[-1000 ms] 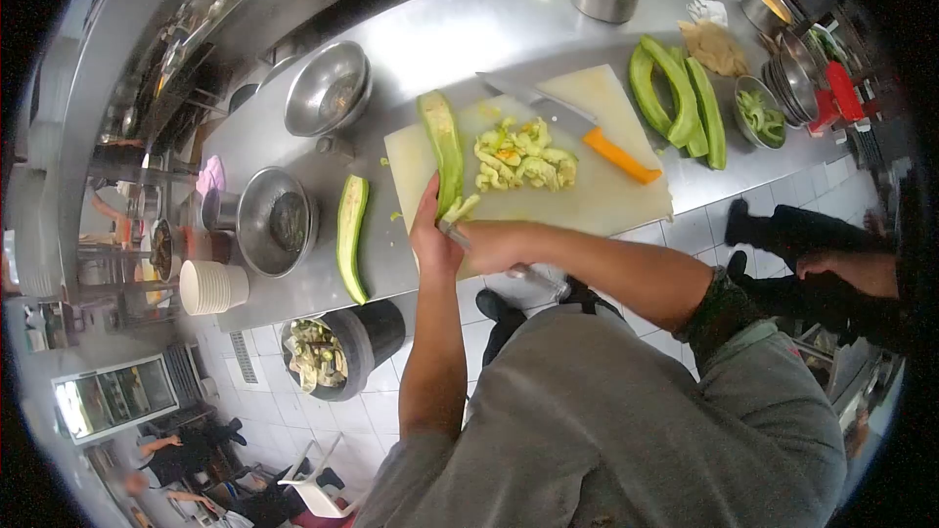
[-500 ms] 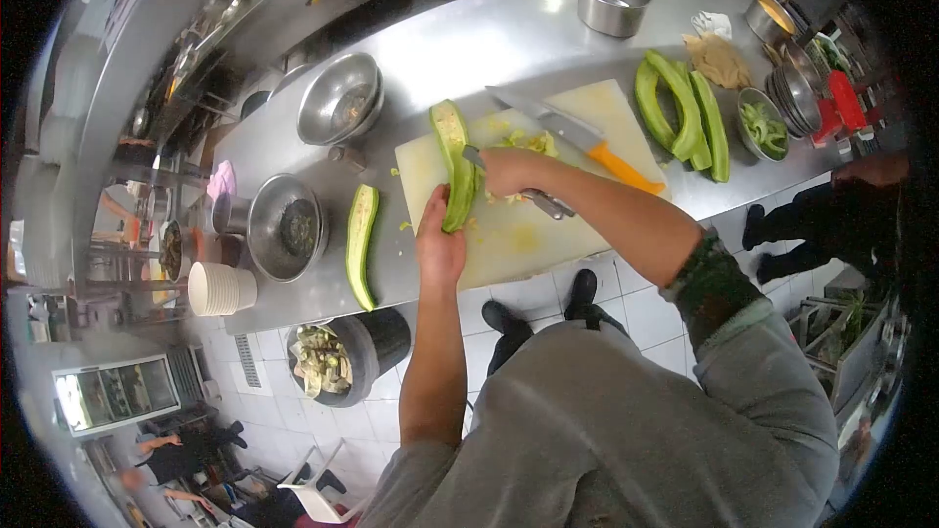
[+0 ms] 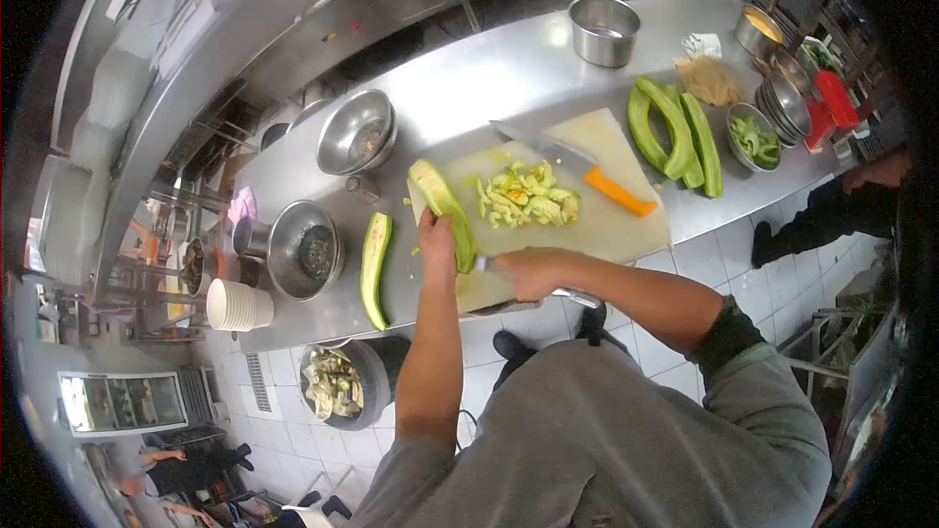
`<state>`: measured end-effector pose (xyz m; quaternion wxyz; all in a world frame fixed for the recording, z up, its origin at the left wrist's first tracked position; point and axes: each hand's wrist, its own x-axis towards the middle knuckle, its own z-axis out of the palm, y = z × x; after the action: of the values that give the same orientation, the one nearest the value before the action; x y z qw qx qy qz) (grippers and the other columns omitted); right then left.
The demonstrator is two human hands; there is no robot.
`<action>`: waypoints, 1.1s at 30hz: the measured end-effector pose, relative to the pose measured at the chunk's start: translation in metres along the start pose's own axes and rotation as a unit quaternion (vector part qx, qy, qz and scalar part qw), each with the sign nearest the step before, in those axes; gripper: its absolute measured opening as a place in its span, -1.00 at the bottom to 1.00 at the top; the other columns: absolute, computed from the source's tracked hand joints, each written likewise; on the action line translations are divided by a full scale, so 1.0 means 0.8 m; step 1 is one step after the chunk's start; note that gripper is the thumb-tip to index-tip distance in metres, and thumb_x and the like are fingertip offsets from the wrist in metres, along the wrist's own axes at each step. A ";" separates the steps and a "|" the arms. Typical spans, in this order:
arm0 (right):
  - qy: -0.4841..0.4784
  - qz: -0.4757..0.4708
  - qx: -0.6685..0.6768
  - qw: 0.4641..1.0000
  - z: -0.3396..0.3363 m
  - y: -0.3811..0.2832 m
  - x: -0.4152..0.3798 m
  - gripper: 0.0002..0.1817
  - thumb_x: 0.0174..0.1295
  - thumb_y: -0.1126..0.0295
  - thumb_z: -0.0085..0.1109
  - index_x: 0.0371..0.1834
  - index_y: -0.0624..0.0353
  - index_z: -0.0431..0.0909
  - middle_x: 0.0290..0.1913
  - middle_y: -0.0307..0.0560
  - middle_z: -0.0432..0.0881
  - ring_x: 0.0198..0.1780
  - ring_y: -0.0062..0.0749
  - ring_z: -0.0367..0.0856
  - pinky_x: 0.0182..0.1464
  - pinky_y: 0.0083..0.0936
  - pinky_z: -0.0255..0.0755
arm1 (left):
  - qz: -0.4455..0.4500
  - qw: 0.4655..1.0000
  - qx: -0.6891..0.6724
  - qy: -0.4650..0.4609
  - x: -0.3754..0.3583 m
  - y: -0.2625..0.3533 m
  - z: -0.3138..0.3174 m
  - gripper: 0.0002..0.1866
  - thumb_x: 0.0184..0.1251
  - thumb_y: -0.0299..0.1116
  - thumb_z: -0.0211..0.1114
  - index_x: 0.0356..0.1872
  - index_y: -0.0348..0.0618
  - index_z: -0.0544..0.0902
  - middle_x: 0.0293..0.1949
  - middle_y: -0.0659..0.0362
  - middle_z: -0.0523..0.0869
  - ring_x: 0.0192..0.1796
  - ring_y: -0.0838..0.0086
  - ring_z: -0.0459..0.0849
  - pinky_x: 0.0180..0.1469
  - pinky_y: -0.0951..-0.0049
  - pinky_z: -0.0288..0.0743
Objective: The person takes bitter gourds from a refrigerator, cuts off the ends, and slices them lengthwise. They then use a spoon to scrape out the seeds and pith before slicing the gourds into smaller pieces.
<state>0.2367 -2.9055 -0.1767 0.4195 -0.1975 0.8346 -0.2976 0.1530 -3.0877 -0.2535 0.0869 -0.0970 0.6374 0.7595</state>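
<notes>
My left hand (image 3: 437, 240) grips a halved green gourd (image 3: 437, 191) near its lower end, at the left edge of the white cutting board (image 3: 611, 152). My right hand (image 3: 533, 274) is closed around a metal hand tool (image 3: 577, 296). Its tip is by the gourd's lower end, too blurred to name. A heap of pale green and yellow scraps (image 3: 528, 198) lies on the board. Behind it rests a large knife with an orange handle (image 3: 618, 192). Left of the board, another gourd half (image 3: 375, 269) lies cut side up on the steel table.
Several hollowed gourd pieces (image 3: 675, 137) and a bowl of green slices (image 3: 753, 137) are to the right. Steel bowls (image 3: 305, 252), paper cups (image 3: 240, 305) and a steel pot (image 3: 604, 31) stand around. A bin (image 3: 344, 396) is on the floor. Another person (image 3: 851, 200) stands at right.
My right hand and its tool have moved down toward me, from beside the gourd's middle to its lower end. The heap of scraps now shows fully. The view has shifted slightly.
</notes>
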 end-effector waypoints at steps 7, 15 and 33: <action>0.316 -0.022 0.402 0.859 -0.025 0.012 0.001 -0.68 0.29 0.33 0.22 -0.02 0.22 0.37 -0.17 -0.05 0.56 -0.42 -0.40 0.71 -0.60 -0.52 0.47 | 0.082 0.933 -0.335 0.100 -0.027 0.033 0.056 -0.53 0.31 -0.78 0.04 0.22 -0.27 0.28 0.11 -0.05 0.53 0.18 0.14 0.60 0.19 0.20 0.59; 0.320 -0.110 0.556 0.759 -0.043 0.008 0.062 -0.66 0.30 0.32 0.30 -0.06 0.13 0.32 -0.14 -0.13 0.55 -0.34 -0.40 0.74 -0.58 -0.55 0.49 | 0.076 0.943 -0.322 0.028 -0.072 0.032 0.014 -0.59 0.42 -0.63 0.16 0.22 -0.16 0.33 0.17 0.01 0.57 0.27 0.25 0.57 0.31 0.23 0.52; 0.336 -0.192 0.553 0.738 -0.108 0.022 0.132 -0.71 0.21 0.49 0.32 -0.22 0.08 0.32 -0.37 -0.22 0.47 -0.48 -0.60 0.49 -0.57 -0.56 0.37 | 0.037 0.949 -0.289 -0.120 -0.138 0.057 -0.119 -0.44 0.45 -0.14 0.25 0.37 -0.10 0.35 0.24 0.06 0.55 0.22 0.02 0.59 0.22 0.05 0.53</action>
<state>0.1049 -2.9249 -0.2091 0.0813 0.0257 0.5544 -0.8279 0.2512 -3.1905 -0.1977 0.1030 -0.0026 0.3789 0.9197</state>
